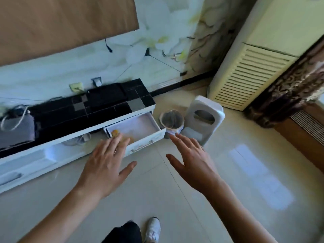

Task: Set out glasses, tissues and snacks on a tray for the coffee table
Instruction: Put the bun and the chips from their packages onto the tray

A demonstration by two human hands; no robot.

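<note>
Pale tiled floor (175,199); low white TV cabinet (52,146) with black top along floral wall. White drawer (140,127) pulled open, orange snack packets (115,132) blurred in its left corner. Small bin (172,120) just beside drawer. Left hand (107,162) flat, fingers spread, empty, over drawer front. Right hand (191,158) splayed, empty, near bin.

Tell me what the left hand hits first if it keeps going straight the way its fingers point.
Probably the yellow-orange packets inside the open white drawer: the left hand, open and empty, points over the drawer's front edge at them. Depth is unclear, so it may touch the drawer front first.
</note>
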